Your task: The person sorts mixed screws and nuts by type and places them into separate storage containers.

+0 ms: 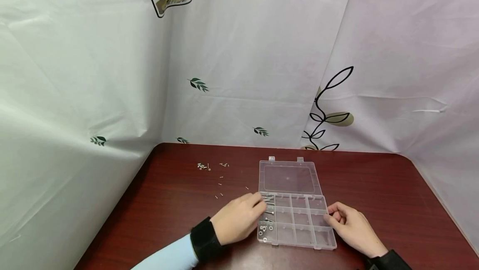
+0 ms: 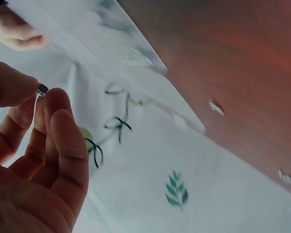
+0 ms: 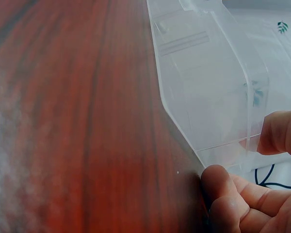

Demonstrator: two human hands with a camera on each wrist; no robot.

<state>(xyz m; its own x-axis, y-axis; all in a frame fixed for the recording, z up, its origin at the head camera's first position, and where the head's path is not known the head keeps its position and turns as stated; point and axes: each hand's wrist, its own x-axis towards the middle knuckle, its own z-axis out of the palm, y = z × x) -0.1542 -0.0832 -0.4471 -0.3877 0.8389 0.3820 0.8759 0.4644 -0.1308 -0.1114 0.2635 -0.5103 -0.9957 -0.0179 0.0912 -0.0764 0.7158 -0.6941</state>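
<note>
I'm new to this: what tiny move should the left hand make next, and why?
Probably lower the small metal piece into a left-side compartment of the clear box and let go: the left hand pinches it at that side, where screws and nuts already lie, while the right hand holds the opposite edge. I can't tell which compartment suits it.

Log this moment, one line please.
left hand: pinches small grey metal piece; right hand: grips clear plastic compartment box; clear lid: open
</note>
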